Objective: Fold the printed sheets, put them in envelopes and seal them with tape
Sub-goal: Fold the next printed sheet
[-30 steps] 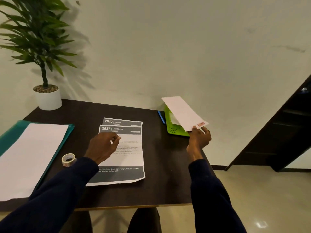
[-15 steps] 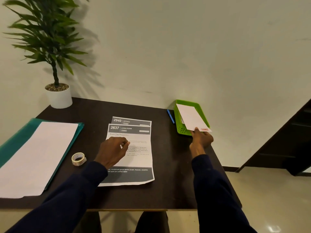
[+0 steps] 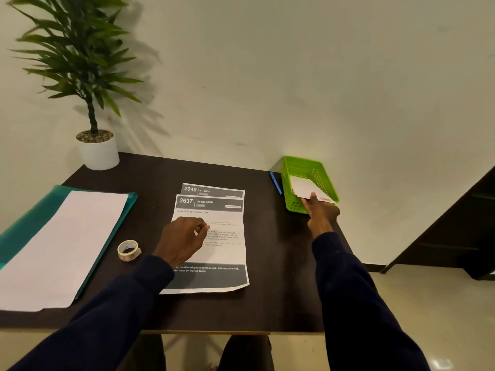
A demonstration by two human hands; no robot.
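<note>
The right hand (image 3: 322,211) is pinching the envelope (image 3: 302,187) in the basket (image 3: 302,160), best kept flat, while the left hand (image 3: 180,236), fingers curled, is pinning the sheet (image 3: 225,253).

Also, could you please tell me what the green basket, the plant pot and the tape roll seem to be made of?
The green basket looks like moulded plastic: bright, with perforated walls. The plant pot seems ceramic or smooth plastic; its plain white surface leaves that open. The tape roll looks like pale translucent film, faintly shiny.
</note>
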